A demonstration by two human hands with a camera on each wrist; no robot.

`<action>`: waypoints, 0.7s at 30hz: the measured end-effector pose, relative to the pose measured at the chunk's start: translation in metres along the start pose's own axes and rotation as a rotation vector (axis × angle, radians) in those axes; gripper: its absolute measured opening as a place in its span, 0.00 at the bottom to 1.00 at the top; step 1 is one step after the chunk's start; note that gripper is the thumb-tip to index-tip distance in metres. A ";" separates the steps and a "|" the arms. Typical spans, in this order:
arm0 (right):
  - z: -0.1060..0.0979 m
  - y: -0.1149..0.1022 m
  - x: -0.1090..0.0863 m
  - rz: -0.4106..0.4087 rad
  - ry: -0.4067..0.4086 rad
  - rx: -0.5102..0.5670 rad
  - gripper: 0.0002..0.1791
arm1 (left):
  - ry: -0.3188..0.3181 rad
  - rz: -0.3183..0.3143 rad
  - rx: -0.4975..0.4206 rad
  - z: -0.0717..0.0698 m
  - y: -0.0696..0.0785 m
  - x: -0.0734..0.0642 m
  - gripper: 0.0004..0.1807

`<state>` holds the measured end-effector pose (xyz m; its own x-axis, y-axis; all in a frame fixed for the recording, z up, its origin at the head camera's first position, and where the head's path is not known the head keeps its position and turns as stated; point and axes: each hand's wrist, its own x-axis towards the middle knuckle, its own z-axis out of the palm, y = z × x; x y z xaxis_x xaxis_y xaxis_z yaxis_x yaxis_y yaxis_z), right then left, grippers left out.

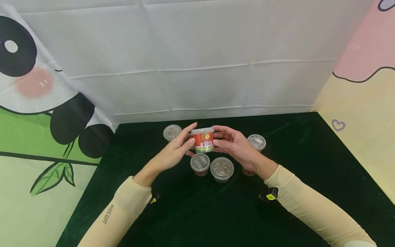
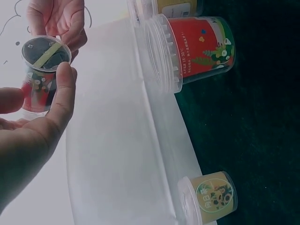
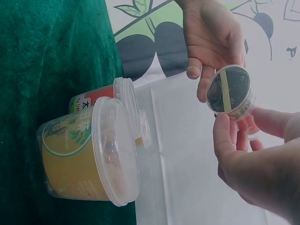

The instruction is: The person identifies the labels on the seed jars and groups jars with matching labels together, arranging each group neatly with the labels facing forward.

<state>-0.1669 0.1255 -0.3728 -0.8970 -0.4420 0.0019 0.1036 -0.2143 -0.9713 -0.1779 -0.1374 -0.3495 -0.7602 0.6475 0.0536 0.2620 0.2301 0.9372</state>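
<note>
A clear-lidded plastic cup with a red flower label [image 1: 203,141] is held up above the table between both hands. My left hand [image 1: 175,150] grips its left side, thumb in front and fingers partly hidden behind. From the other side my right hand [image 1: 236,145] pinches the same cup with thumb and fingers. Through the lid [image 2: 44,52] in the left wrist view, dark contents and a yellowish strip show. Just below the hands stand two more lidded cups, one red-labelled [image 1: 200,164] and one wider [image 1: 222,169].
Other lidded cups stand at the back left [image 1: 172,132] and right [image 1: 256,141]; another cup [image 1: 248,171] is partly hidden beneath the right hand. A dark green cloth [image 1: 197,212] covers the table. A white curtain [image 1: 197,89] hangs behind, with printed cartoon panels at both sides.
</note>
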 end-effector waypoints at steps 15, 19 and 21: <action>0.011 -0.002 0.010 0.019 -0.034 -0.033 0.29 | 0.029 -0.044 0.034 -0.011 0.003 -0.008 0.30; 0.020 0.000 0.017 0.037 -0.049 -0.022 0.30 | 0.037 -0.067 0.032 -0.022 -0.001 -0.014 0.30; 0.026 0.001 0.021 0.056 -0.058 -0.005 0.29 | 0.041 -0.075 0.030 -0.028 -0.004 -0.019 0.29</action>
<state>-0.1746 0.0936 -0.3672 -0.8635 -0.5028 -0.0386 0.1505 -0.1839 -0.9713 -0.1813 -0.1711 -0.3450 -0.8020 0.5973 -0.0020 0.2206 0.2993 0.9283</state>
